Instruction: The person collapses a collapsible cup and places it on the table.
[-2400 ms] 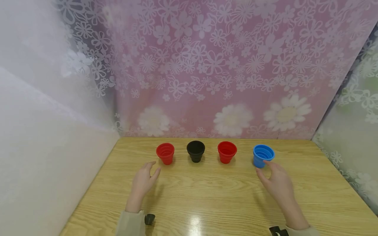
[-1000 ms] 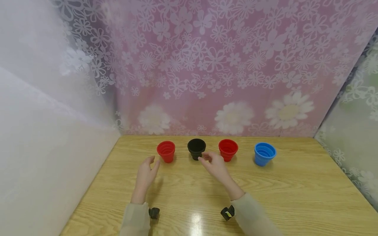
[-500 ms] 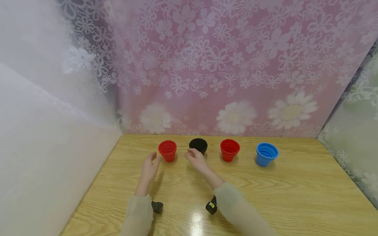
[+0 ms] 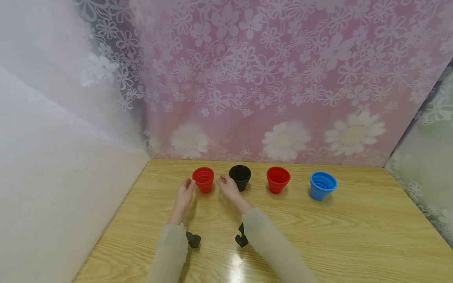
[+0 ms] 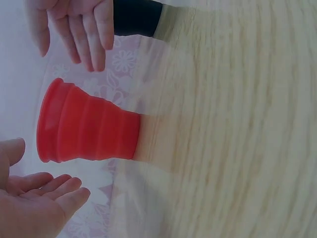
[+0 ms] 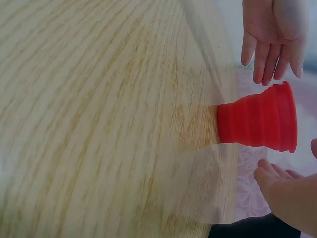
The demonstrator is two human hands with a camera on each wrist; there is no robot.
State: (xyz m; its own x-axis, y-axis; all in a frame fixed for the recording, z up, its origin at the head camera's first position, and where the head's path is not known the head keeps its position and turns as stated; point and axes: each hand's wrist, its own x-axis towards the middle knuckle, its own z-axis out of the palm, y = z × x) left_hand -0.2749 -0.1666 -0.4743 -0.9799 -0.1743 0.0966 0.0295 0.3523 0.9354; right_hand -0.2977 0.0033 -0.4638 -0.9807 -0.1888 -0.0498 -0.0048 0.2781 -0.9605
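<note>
A red ribbed cup (image 4: 203, 180) stands upright at the left end of a row, with my two hands on either side of it. My left hand (image 4: 185, 192) is at its left, fingers relaxed and holding nothing. On the other side, between this cup and the black cup (image 4: 240, 177), is my right hand (image 4: 230, 188), also holding nothing. The left wrist view shows a gap between the red cup (image 5: 91, 124) and the fingers of my left hand (image 5: 34, 206). In the right wrist view, my right hand (image 6: 292, 193) is likewise apart from the red cup (image 6: 257, 119).
Further right along the row stand a second red cup (image 4: 278, 180) and a blue cup (image 4: 322, 186), both upright. The wooden table (image 4: 318, 239) ends at a pink flowered curtain (image 4: 226, 78) behind. A white wall (image 4: 63, 169) borders the left side.
My right hand has moved left from the blue cup, past the second red cup and the black cup, to the left red cup. My left hand has come slightly forward. The cups stay in place.
</note>
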